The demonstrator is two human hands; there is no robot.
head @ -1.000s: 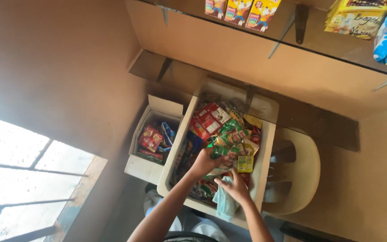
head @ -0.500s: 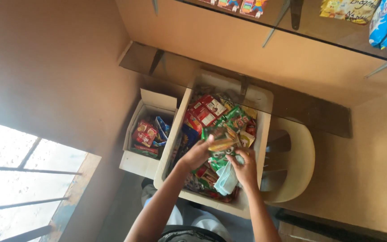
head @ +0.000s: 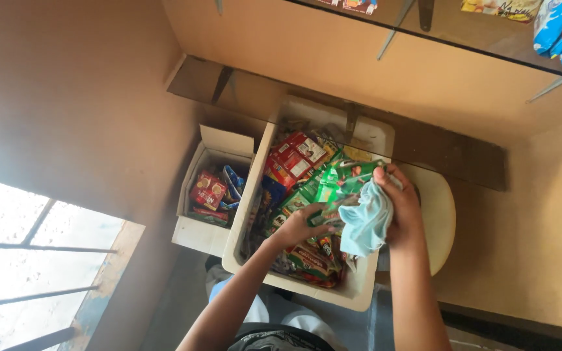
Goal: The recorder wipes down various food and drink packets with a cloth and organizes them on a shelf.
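A long white tray (head: 250,214) below me is packed with several red and green snack packets. My left hand (head: 302,224) grips the lower end of a shiny green packet (head: 334,184) lifted above the tray. My right hand (head: 401,208) holds a crumpled light blue cloth (head: 364,220) pressed against that packet, and its fingers also curl over the packet's upper edge. Red packets (head: 296,158) lie in the tray's far half.
A smaller open cardboard box (head: 196,231) with red and blue packets stands left of the tray. A cream plastic chair (head: 442,218) sits on the right. A wall shelf (head: 502,39) overhead carries more packets. A barred window (head: 27,260) is at lower left.
Both hands have risen from the tray, lifting the green packet up. The blue cloth, earlier hanging low in my right hand, now lies against the packet.
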